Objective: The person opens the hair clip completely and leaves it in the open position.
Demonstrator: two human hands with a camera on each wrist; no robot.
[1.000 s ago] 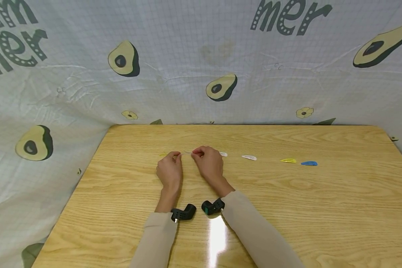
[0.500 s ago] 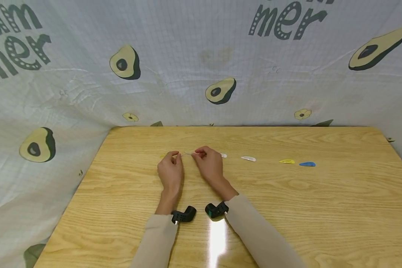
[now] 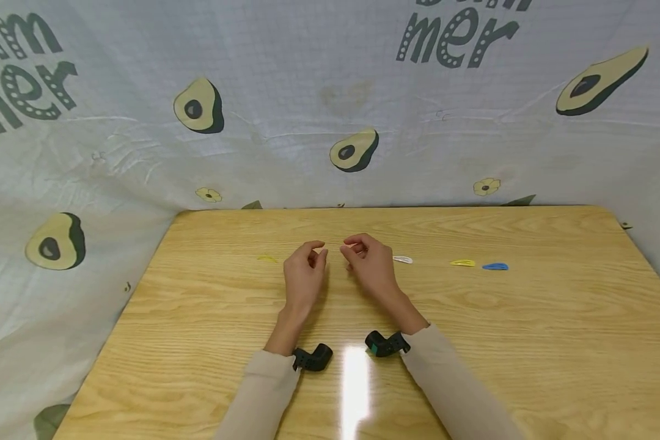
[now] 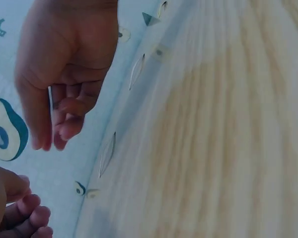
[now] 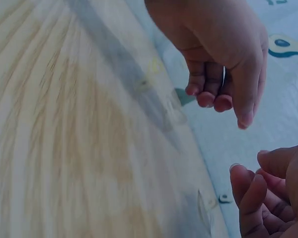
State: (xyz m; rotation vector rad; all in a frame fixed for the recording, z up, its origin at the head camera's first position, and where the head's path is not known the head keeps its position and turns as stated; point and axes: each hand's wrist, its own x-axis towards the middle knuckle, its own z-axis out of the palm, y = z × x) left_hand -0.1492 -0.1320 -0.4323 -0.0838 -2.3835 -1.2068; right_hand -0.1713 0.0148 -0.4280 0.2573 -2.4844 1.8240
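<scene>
Over the middle of the table, my left hand (image 3: 305, 275) hovers with fingers loosely bent, nothing between them. My right hand (image 3: 371, 266) faces it a short gap away, thumb and fingers apart and likewise holding nothing. Past the right hand lies a white snap hair clip (image 3: 403, 260). To the left of my left hand is a yellow hair clip (image 3: 267, 259). Below the hands in the left wrist view, a pale hair clip (image 4: 108, 156) and another pale hair clip (image 4: 137, 72) lie near the table's far edge; the hands hide this stretch of the row in the head view.
Farther right in the row are a second yellow hair clip (image 3: 462, 263) and a blue hair clip (image 3: 495, 266). A white avocado-print sheet (image 3: 275, 91) hangs behind the wooden table (image 3: 473, 354). Both wrists carry black cameras.
Both hands have let go of the thin pale clip they pinched between them. They have shifted right and spread apart, and the right hand now covers the spot of a white clip.
</scene>
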